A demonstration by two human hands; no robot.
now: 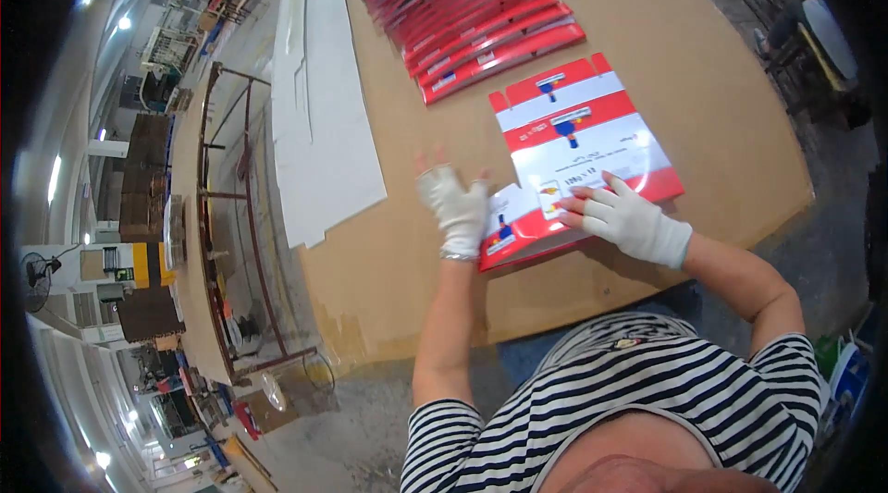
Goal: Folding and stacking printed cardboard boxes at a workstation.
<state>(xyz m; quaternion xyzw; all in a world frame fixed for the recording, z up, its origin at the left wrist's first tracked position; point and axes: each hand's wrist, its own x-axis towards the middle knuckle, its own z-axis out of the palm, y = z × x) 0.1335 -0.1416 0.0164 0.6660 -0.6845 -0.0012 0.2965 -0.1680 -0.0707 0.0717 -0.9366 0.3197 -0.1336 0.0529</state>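
- The left hand (455, 202) wears a white fingerless glove. It lies flat with the fingers spread, not grasping anything, and its palm edge touches the near left part of the flat carton (578, 165).
- The right hand (629, 220), also in a white glove, presses with open fingers on the near right part of the same carton. It holds nothing; it only rests on the surface.
- The flat carton is red and white with small blue and yellow pictures. It lies unfolded on the brown table (721, 114), near the edge that is close to the person, between the two hands. Its near left part looks folded over or lifted a little.
- Further away on the table there is a stack of red cartons (481, 17), spread like a fan, well apart from the hands.
- On the left side of the table lie large white sheets (319, 104), one over another, and they reach past the far edge of the picture.
- The person wears a striped shirt (647, 391), black and white.
- Left of the table stands a metal frame (231, 215) on the floor.
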